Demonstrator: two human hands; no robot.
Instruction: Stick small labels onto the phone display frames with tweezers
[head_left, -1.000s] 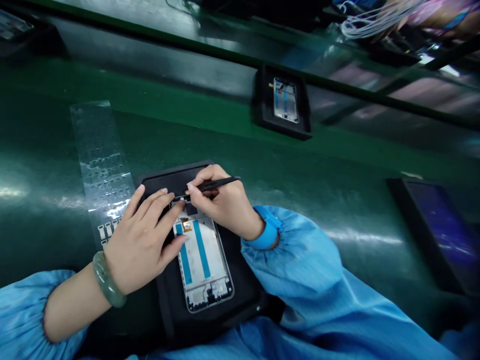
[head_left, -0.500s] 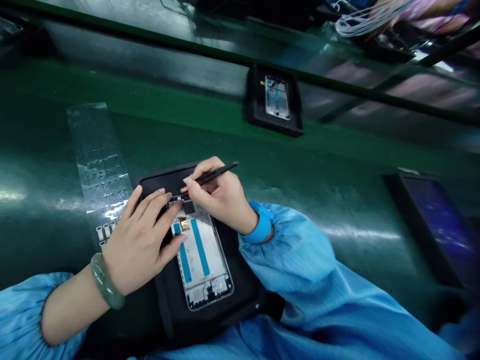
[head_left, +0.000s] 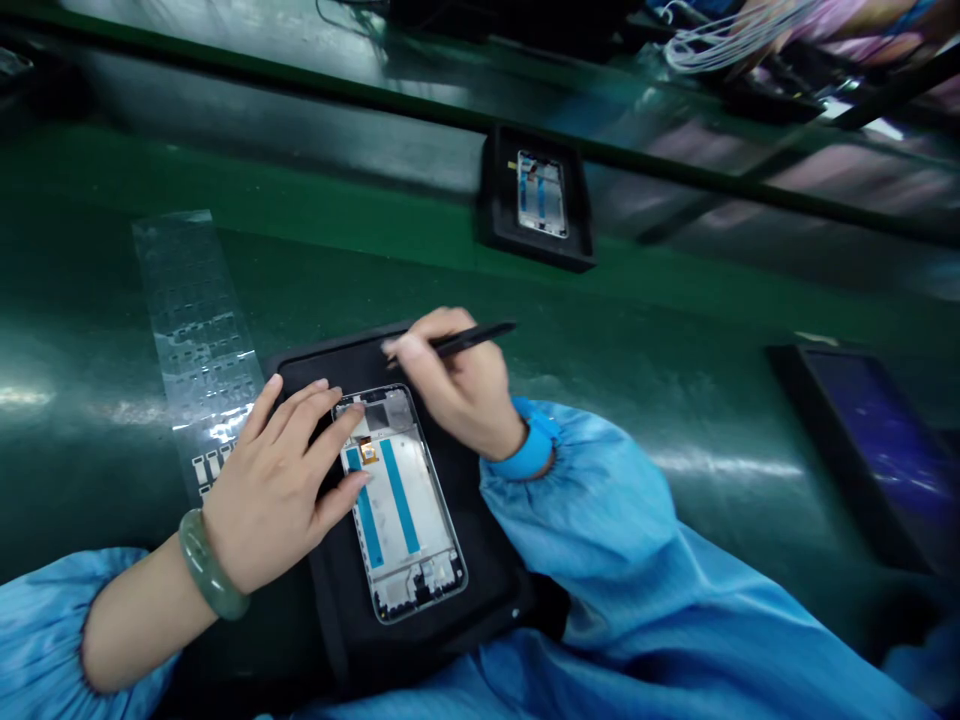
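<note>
The left hand (head_left: 277,490) lies palm down with its fingers spread, reaching in from the lower left; its grip is apart, index finger and thumb resting over the left side of the phone frame (head_left: 431,510), the other fingers fanned toward the top of the black tray (head_left: 487,540); the wrist, ringed by a green bangle (head_left: 212,565), runs straight back into the blue sleeve (head_left: 112,600). The right hand (head_left: 461,385) hangs beyond the frame's top right corner, clear of it; its grip is clamped on a slim black tool (head_left: 476,338), thumb against fingers, the back end slanting up to the right, the fingertips and working tip blurred. The phone frame lies in the tray on the green bench (head_left: 360,270), tilted slightly, its two blue strips (head_left: 397,495) showing; a clear sheet (head_left: 195,290) lies left of the tray.

Compared with half a second ago, the right hand and tool have moved off to the right, away from the frame's top edge; the upper right corner it covered is now in sight; the left hand keeps its place.
</note>
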